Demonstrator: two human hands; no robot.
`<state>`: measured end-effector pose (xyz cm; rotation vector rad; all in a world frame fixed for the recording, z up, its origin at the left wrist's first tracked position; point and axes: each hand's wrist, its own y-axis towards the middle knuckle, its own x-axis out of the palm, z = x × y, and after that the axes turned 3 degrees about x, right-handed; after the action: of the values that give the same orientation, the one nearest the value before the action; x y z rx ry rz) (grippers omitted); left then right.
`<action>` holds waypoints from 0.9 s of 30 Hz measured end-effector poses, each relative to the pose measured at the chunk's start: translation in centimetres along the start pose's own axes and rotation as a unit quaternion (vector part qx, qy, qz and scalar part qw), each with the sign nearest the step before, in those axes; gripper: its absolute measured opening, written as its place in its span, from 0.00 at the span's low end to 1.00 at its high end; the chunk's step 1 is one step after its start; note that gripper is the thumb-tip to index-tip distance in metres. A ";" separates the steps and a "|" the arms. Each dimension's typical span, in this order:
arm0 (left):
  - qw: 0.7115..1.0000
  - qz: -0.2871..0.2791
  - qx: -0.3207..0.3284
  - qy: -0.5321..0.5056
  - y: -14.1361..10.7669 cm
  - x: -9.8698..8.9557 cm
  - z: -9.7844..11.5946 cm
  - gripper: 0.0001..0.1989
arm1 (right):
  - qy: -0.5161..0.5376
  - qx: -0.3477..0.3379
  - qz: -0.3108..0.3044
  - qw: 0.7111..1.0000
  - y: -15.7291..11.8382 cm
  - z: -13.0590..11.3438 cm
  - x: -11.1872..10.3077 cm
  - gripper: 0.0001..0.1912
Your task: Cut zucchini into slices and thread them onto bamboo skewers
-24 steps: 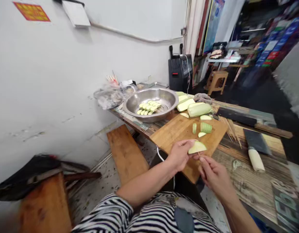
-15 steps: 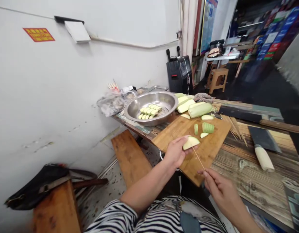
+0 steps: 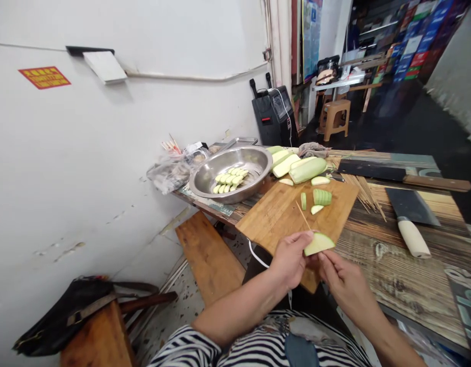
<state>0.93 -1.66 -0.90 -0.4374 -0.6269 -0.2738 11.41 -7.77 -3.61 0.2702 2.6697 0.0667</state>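
Note:
My left hand pinches a pale green half-round zucchini slice near the front edge of the cutting board. A thin bamboo skewer passes behind or through the slice, its far end sticking out up and to the left. Just below the slice, my right hand has its fingers closed at the skewer's near end, which they mostly hide. On the wooden cutting board lie a stack of cut slices and a few loose ones.
Left of the board, a steel basin holds skewered slices. Halved zucchini lie behind the board. To the right are loose skewers, a long knife and a cleaver. A wooden bench stands at the left.
My right hand has moved up the skewer to the slice, and the skewer now sticks out far beyond it. Both hands and the slice sit slightly lower and further right in view.

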 end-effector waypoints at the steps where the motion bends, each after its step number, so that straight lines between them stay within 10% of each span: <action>1: 1.000 -0.004 -0.003 0.010 0.0 0.0 -0.1 0.14 | 0.005 0.000 -0.004 1.000 0.0 0.0 -0.2 0.18; 7: 0.955 -0.027 0.146 0.255 4.1 -0.9 2.2 0.26 | 0.099 0.080 0.002 0.992 0.0 1.3 -1.9 0.18; 12: 0.693 -0.107 0.294 0.649 10.8 -1.6 5.9 0.37 | 0.163 0.133 -0.001 0.978 -0.3 2.6 -2.4 0.19; 16: 0.596 -0.186 0.236 0.745 14.0 -1.7 7.2 0.37 | 0.167 0.135 -0.002 0.977 -0.6 2.7 -2.2 0.19; 20: 0.651 -0.229 0.228 0.687 14.5 -1.7 7.2 0.33 | 0.166 0.125 -0.007 0.978 -0.5 2.8 -2.2 0.19; 25: 0.906 -0.206 0.130 0.345 11.8 -1.6 6.9 0.20 | 0.160 0.111 -0.027 0.981 -0.7 1.9 -2.1 0.19; 27: 0.962 -0.211 0.030 0.170 10.3 -1.5 7.1 0.18 | 0.158 0.108 -0.045 0.980 -0.9 1.1 -2.0 0.19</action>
<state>0.03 10.84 0.18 -0.1863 -0.3822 -0.7188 13.46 -9.06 -3.84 0.2232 3.0052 -0.2296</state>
